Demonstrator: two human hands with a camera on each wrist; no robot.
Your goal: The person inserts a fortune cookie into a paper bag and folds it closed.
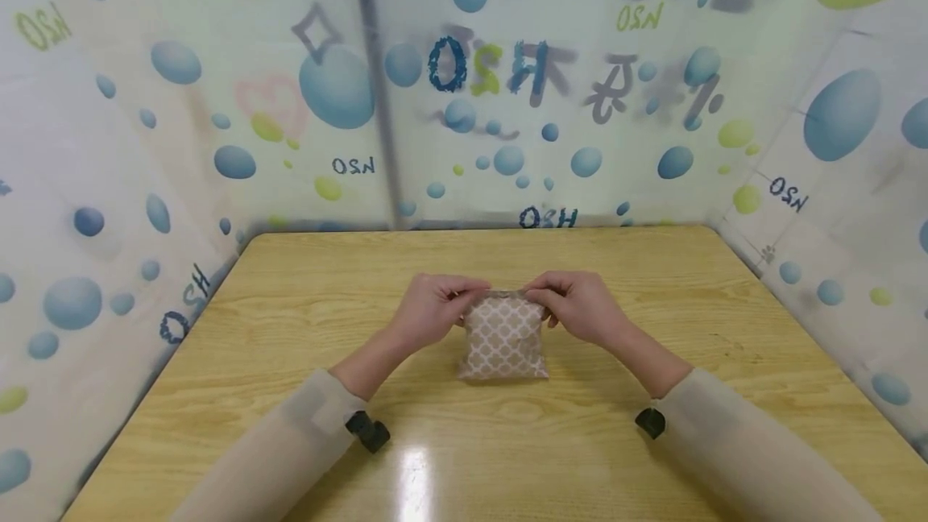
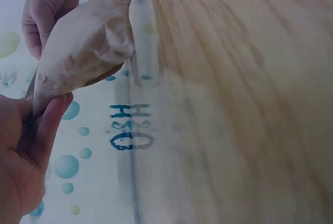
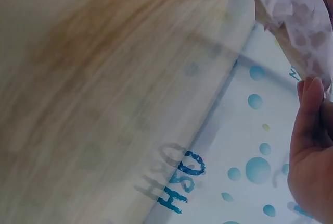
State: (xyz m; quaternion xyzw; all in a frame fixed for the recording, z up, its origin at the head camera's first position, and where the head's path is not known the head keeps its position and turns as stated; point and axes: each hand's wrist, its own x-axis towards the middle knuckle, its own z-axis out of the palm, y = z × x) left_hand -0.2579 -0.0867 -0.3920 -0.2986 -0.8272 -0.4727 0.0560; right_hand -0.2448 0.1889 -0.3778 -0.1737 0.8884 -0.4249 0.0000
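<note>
A small beige pouch (image 1: pixel 503 341) with a white lattice pattern hangs upright between my two hands over the middle of the table. My left hand (image 1: pixel 437 308) pinches its top left corner between thumb and fingers. At the top right corner, my right hand (image 1: pixel 576 306) pinches the same edge. The left wrist view shows the pouch (image 2: pixel 91 41) bulging and creased, with the left thumb and fingers gripping its narrow top edge. Crinkled, shiny film shows on the pouch (image 3: pixel 296 21) in the right wrist view. Its contents are hidden.
The wooden table (image 1: pixel 290 304) spreads out around the hands, its far edge against a wall covering (image 1: pixel 464 143) printed with blue and green bubbles. Side walls stand close on the left and right. Dark wrist cameras sit at both sleeve cuffs.
</note>
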